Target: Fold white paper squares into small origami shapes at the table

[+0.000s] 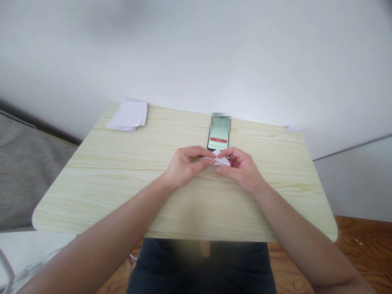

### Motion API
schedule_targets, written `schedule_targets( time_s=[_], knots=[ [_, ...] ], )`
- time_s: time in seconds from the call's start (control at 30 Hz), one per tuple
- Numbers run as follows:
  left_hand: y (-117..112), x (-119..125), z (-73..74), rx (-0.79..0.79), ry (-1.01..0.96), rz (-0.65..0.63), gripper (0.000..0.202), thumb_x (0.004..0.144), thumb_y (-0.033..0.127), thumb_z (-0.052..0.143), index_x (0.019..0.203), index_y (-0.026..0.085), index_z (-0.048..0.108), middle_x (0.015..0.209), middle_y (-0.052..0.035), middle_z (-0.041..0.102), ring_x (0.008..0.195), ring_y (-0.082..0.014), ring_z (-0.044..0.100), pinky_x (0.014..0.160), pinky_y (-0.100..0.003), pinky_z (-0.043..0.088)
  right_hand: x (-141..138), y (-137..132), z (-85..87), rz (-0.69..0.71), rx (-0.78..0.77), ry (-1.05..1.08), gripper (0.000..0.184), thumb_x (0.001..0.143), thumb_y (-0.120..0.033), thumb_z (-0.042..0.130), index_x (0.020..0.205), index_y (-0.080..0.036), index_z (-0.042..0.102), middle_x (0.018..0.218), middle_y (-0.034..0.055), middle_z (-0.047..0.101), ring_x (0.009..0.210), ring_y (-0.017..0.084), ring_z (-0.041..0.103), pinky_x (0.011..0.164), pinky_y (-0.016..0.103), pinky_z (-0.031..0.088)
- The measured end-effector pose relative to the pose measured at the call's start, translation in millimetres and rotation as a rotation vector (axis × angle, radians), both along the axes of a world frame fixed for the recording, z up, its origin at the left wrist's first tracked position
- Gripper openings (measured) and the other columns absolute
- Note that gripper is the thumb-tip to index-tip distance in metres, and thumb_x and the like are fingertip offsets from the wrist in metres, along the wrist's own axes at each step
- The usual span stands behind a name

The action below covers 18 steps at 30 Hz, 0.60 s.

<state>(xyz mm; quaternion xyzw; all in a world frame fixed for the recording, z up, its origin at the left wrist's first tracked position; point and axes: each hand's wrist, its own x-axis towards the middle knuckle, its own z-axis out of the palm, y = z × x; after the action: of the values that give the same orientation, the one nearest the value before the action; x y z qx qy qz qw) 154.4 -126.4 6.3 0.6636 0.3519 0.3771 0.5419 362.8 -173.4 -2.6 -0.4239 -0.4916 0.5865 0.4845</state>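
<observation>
A small white piece of folded paper (pixel 223 160) is between my two hands over the middle of the table. My left hand (pixel 186 165) pinches its left side between thumb and fingers. On the other side, my right hand (pixel 240 166) has its fingers at the paper's top and right part, with the thumb below near the lower edge. Part of the paper is hidden behind the fingers. Just beyond it lies a phone (pixel 218 145) with a lit screen and a red bar; its upper part is pixelated.
The pale wooden table (pixel 116 179) stands against a white wall (pixel 196 61). A stack of white paper sheets (pixel 130 114) lies at its far left corner. Near the far right corner is a small white paper piece (pixel 293 129). Grey fabric (pixel 27 175) is at the left.
</observation>
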Motion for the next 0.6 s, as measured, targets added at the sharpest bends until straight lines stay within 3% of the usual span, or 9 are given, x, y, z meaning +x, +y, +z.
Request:
schedule_targets(
  time_s=[0.2,0.6],
  knots=[
    [1.8,-1.2,-4.6,0.008,-0.04,0.023,0.02,0.082,0.032,0.082,0.096,0.019,0.079,0.101,-0.0077,0.078,0.095,-0.0216,0.07,0.086,-0.034,0.054,-2.3,-0.7,2.6,-0.108,0.045,-0.117,0.022,0.081,-0.036,0.084,0.094,-0.021,0.074,0.079,0.0018,0.074,0.072,0.016,0.07,0.07,0.032,0.06],
    [2.9,-1.3,-6.4,-0.022,-0.058,0.05,0.02,0.081,0.035,0.082,0.088,0.017,0.078,0.09,-0.0079,0.077,0.084,-0.0209,0.07,0.078,-0.034,0.054,-1.0,-0.9,0.0,-0.15,0.027,-0.121,0.021,0.081,-0.04,0.084,0.09,-0.022,0.077,0.097,0.0053,0.076,0.081,0.019,0.073,0.077,0.037,0.063]
  ],
)
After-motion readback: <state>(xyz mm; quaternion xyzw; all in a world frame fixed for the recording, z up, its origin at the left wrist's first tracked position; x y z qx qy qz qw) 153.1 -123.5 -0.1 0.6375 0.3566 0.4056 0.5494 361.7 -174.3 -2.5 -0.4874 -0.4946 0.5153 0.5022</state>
